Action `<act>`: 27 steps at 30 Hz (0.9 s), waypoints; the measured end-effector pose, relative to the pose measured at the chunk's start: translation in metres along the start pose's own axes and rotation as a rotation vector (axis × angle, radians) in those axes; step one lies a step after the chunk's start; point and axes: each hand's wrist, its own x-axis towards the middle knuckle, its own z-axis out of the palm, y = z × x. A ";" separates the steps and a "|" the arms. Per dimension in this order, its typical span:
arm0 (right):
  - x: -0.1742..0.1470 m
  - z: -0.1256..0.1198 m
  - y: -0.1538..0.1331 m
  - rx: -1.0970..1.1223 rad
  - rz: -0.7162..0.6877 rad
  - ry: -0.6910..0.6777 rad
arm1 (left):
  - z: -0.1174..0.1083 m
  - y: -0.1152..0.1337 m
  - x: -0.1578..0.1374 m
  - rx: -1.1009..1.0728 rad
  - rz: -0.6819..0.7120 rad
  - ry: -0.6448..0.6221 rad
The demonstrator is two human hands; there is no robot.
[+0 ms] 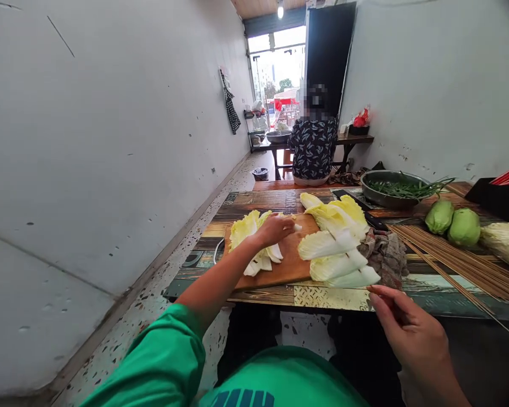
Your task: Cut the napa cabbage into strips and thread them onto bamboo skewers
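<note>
Centrally, napa cabbage leaves: one loose stack (pixel 331 246) lies right of frame centre, over the right side of the wooden cutting board (pixel 292 249), with its white stem ends pointing toward the lower right; a second pile (pixel 245 227) sits on the board's left part.
Left hand (pixel 275 229): reaches over the left pile, fingers drawn narrow; a small white piece shows by the fingertips, though whether it is gripped cannot be told.
Right hand (pixel 418 333): at the lower right, thumb and forefinger nearly meeting, just below the stack; a small brownish tip shows there, and what it belongs to cannot be told.
Leaf weight and feel: probably light, and slick if wet.
Yellow frills: likely soft, thin and easily torn, so a poor place to pull.
White ribs: likely stiff and crisp, apt to snap if bent hard; the thick stem end offers the best hold, pinched flat between thumb and fingers.
Tabletop (pixel 271 198) neighbours: a crumpled cloth (pixel 390 254) beside the stack, bamboo skewers (pixel 453 254) at right.
</note>
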 end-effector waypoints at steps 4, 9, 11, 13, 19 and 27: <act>-0.006 -0.005 -0.006 0.116 0.051 -0.019 | -0.022 0.026 -0.027 -0.632 -0.032 0.173; -0.002 -0.006 -0.015 0.113 -0.021 -0.097 | -0.030 0.063 -0.061 -1.212 -0.178 0.214; 0.000 -0.005 -0.018 0.117 -0.079 -0.129 | -0.028 0.068 -0.070 -1.311 -0.234 0.202; 0.000 -0.004 -0.021 0.107 -0.109 -0.144 | -0.024 0.068 -0.074 -1.362 -0.263 0.156; -0.001 -0.004 -0.023 0.054 -0.127 -0.150 | -0.028 0.061 -0.077 -1.234 -0.284 0.231; 0.001 -0.003 -0.025 0.064 -0.111 -0.168 | -0.054 0.066 -0.086 -1.146 -0.294 0.173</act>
